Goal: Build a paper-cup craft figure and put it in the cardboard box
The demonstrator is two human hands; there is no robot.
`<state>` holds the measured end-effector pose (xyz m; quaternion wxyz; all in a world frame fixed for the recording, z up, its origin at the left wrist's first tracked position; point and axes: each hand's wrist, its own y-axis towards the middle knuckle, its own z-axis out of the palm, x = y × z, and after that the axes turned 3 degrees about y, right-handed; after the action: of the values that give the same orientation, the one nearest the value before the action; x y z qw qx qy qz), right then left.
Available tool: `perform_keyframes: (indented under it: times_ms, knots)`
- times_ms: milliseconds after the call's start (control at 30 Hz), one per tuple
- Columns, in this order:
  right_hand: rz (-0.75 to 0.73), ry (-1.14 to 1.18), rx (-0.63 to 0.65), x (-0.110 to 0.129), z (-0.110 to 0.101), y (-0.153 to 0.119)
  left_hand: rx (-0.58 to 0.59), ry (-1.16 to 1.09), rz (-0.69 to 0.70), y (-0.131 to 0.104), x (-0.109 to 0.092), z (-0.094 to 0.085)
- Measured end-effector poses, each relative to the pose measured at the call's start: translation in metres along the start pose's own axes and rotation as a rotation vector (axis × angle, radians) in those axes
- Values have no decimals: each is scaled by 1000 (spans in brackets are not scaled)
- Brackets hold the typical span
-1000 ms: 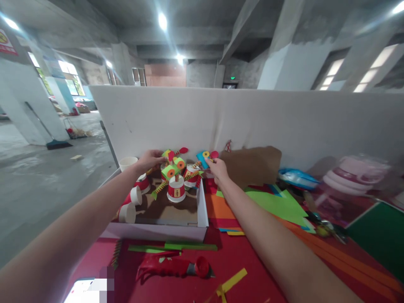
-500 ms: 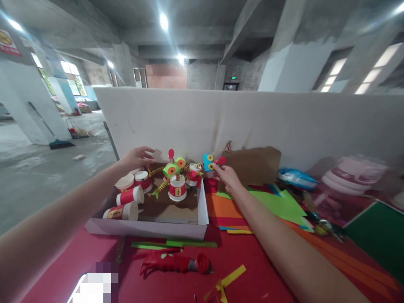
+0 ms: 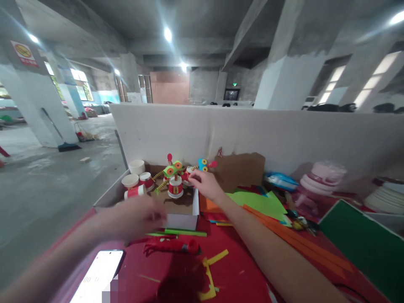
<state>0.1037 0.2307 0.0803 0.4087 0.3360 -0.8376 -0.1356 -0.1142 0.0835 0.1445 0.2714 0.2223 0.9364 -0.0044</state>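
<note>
My right hand is over the right side of a shallow white-walled cardboard box, fingers loosely bent and nothing visible in them. Just behind it is a blue paper head with yellow-orange eyes and a red disc on a spring. Nearby in the box stands a paper-cup figure, a red and white cup with a green big-eyed head and folded-paper spring arms. My left hand, smeared by motion, passes above the box's front left, hiding part of it. Several paper cups sit at the box's left.
A red tool, green strips and yellow paper scraps lie in front of the box. A lit phone is at front left. Coloured paper sheets, orange strips and a green board lie right. A white partition stands behind.
My right hand has let go of the blue paper head and drawn back towards me. My left hand has come from the box's back left to its front. The view has tilted up slightly.
</note>
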Motion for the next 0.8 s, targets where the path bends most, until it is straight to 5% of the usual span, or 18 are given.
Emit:
perform_keyframes:
  times_ms: [67,167,300,367,533,800]
  knots:
    - [35,-32,113,4,18,9,172,50,142,-13,-43,27]
    - [110,-168,118,4,37,15,85,163,37,-13,-62,57]
    - [249,-271,100,6,49,12,-204,441,-437,15,-1,59]
    - [300,-286,115,7,53,11,-342,433,-507,32,41,49]
    - [295,-282,112,3,63,20,-290,34,-333,73,106,39]
    - [385,-357,66,14,57,11,-218,-282,-90,114,137,63]
